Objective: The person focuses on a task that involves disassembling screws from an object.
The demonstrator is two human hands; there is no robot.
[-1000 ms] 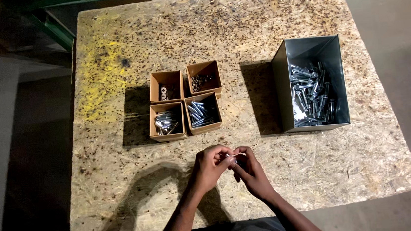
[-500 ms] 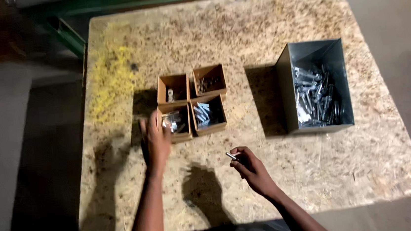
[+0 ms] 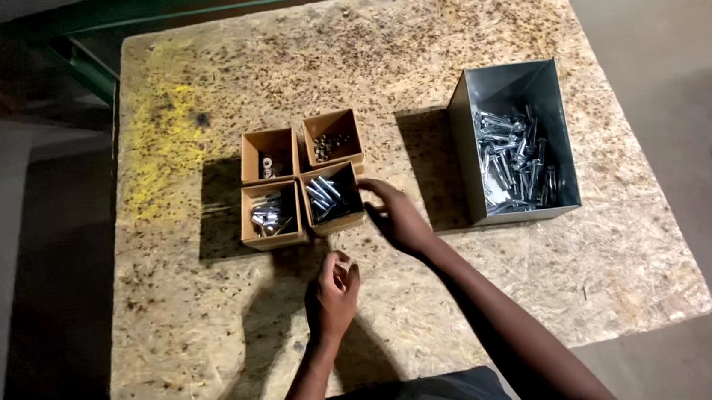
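On top of the chipboard table (image 3: 214, 341), seen from the head camera: four small cardboard boxes (image 3: 303, 179) set in a tight square, used below as the landmark. Front right box of the square (image 3: 333, 198) filled with short silver bolts; front left box (image 3: 271, 215) likewise holding silver hardware; rear left box (image 3: 268, 155) with a few small pieces, too small to tell apart; rear right box (image 3: 333, 138) with darker small parts, perhaps nuts.

Just beside the front right box, on its right edge: right hand (image 3: 398, 218), fingers loosely curled and extended toward the box wall, fingertips at or touching the cardboard rim; cannot tell whether anything is pinched between them.

Nearer the body than the boxes, below the front right one and apart from it: left hand (image 3: 332, 295), raised a little off the table, fingers curled inward in a loose fist; contents hidden by the fingers, so cannot tell if something is gripped.

Well to the right of the boxes: grey metal bin (image 3: 507, 84), open-topped, with a heap of longer silver bolts (image 3: 514, 165) inside.

To the left of the boxes and slightly behind: yellow smear (image 3: 164, 148) on the tabletop.
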